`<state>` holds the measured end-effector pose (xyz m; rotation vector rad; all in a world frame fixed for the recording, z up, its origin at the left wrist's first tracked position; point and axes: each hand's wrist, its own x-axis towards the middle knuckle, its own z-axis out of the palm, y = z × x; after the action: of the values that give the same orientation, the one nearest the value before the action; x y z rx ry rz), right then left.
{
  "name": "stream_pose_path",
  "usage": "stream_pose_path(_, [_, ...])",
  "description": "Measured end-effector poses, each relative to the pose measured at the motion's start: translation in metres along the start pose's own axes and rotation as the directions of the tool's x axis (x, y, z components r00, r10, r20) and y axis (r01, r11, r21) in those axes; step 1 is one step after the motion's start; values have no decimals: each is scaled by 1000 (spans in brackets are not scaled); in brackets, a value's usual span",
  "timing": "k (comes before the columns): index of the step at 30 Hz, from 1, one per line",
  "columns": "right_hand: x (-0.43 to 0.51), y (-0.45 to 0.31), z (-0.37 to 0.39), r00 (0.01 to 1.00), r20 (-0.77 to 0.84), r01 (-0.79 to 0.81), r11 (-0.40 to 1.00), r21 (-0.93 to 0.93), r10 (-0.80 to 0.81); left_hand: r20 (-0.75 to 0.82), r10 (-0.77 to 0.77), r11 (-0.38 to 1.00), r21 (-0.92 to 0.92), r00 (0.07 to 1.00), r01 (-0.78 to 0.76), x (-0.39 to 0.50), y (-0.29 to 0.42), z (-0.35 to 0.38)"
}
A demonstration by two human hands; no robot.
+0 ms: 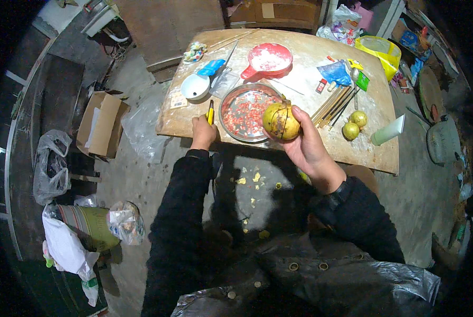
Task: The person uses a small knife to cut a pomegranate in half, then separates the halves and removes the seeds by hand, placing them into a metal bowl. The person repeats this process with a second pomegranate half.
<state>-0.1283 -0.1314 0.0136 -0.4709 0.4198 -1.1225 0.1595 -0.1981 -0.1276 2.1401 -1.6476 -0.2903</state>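
In my right hand I hold a yellow-green pomegranate above the table's front edge. Dark lines, which look like cuts, run over its rind, and its crown points away from me. My left hand rests at the table edge with its fingers around a yellow and black utility knife. Between the hands stands a round metal pan with many loose red pomegranate seeds in it. The pomegranate partly covers the pan's right rim. Two smaller pomegranates sit to the right on the wooden table.
Behind the pan is a red handled bowl with white powder. A white bowl stands left. Chopsticks and a pale green tube lie at right. Rind scraps litter the floor; a cardboard box stands left of the table.
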Motion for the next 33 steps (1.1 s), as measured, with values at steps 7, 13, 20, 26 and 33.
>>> stream_pose_path(7, [-1, 6, 5, 999, 17, 41, 999, -11, -41, 10, 83, 948, -310, 996, -76, 18, 12, -30])
stream_pose_path(13, [-2, 19, 15, 995, 61, 85, 995, -55, -81, 268, 294, 684, -730, 917, -6, -46, 91, -125])
stream_pose_path(20, [-24, 19, 34, 922, 326, 361, 766, -532, -208, 555, 182, 316, -815, 811, 487, -150, 147, -176])
stream_pose_path(26, [-42, 20, 47, 853, 468, 493, 655, -573, -232, 485, 287, -91, -845, 826, 527, -179, 151, -172])
stream_pose_path(33, [-39, 14, 42, 802, 565, 590, 399, -702, -192, 392, 196, -76, -908, 899, 413, -182, 156, -162])
